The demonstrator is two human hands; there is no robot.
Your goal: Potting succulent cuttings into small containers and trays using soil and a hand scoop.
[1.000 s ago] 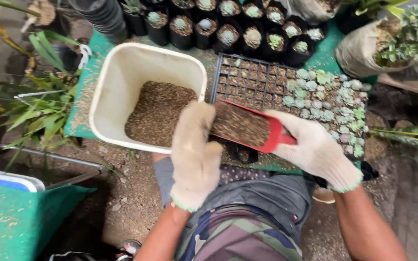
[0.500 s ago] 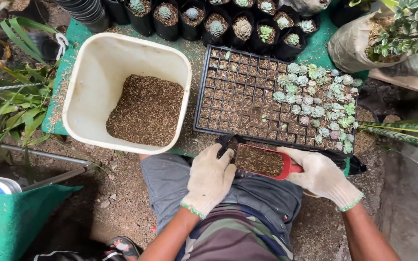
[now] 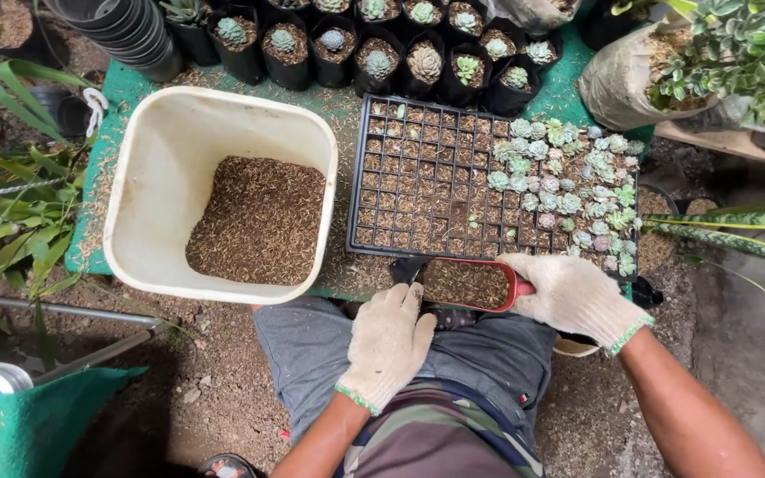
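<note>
A bulging tan sack [image 3: 623, 84] of soil and plants stands at the upper right; no labels, signs or screens show.

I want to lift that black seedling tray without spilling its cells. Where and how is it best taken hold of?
Probably by the two short end rims of the black seedling tray, one hand from each side, kept level. It lies flat and long, its cells full of loose soil, small succulents crowding the right part. The near rim is blocked by the red scoop in the right hand.

Scoop handle [image 3: 521, 289] hidden inside right grip [image 3: 577, 296]; top pots cropped
</note>
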